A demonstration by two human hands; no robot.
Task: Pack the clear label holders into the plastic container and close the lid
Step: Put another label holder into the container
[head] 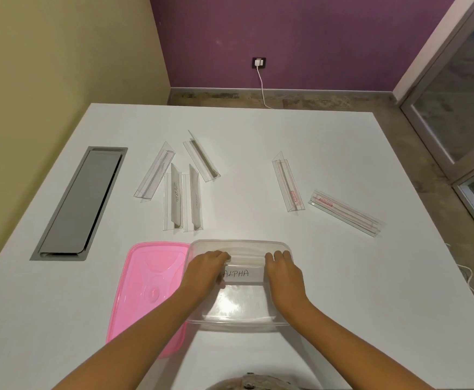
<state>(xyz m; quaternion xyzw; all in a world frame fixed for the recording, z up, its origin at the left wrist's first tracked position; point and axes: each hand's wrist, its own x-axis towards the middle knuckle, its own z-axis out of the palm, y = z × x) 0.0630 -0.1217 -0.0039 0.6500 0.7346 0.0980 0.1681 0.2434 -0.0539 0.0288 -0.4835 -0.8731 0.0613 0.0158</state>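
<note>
Both hands are down inside the clear plastic container (238, 319), each pinching one end of the label holder marked "ALPHA" (242, 274). Left hand (204, 273) has its fingers curled over the holder's left end; right hand (282, 273) does the same at the right end. The holder sits lengthwise across the tub, low btwn the walls, apparently being seated on the bottom, though I can't tell if it touches yet. No other holder shows inside, so this looks like the 1st one packed.

Just left of the left hand, touching the tub's side, lies the pink lid (145, 291), flat on the white table (342, 305) and partly under the left forearm. Lid not on yet.

Beyond the hands, up and to the left, 4 holders wait in a loose cluster: the "ZEBRA"-type one (173, 198), its neighbour (194, 198), a slanted one (154, 173) and another further back (202, 157). Up and right of the right hand lie 2 more w/ red print: one near (286, 185), one farther right (345, 213).

Judgement: early stage, approx 1 of 7 in; 6 holders left, then the lid closes.
</note>
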